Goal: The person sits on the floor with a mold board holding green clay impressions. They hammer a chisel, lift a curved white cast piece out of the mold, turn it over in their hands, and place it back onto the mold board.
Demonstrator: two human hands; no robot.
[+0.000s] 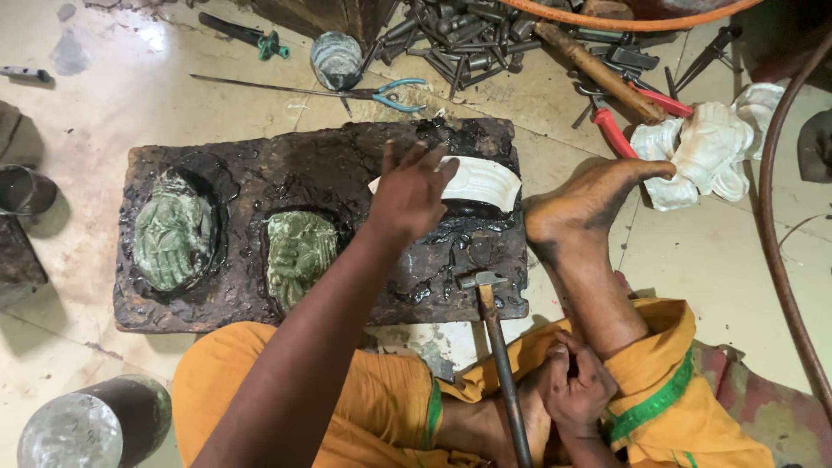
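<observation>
Your left hand (409,192) is pressing with fingers spread on the white curved piece (481,182) near the pitch block's (260,165) far right corner — your right hand (572,386) is resting closed beside the hammer (496,338).

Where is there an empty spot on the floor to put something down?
Bare floor lies beyond the dark slab, left of the small round tin. More lies right of the foot, below the white carvings. The top middle is crowded with metal punches, pliers and a hammer handle.
</observation>
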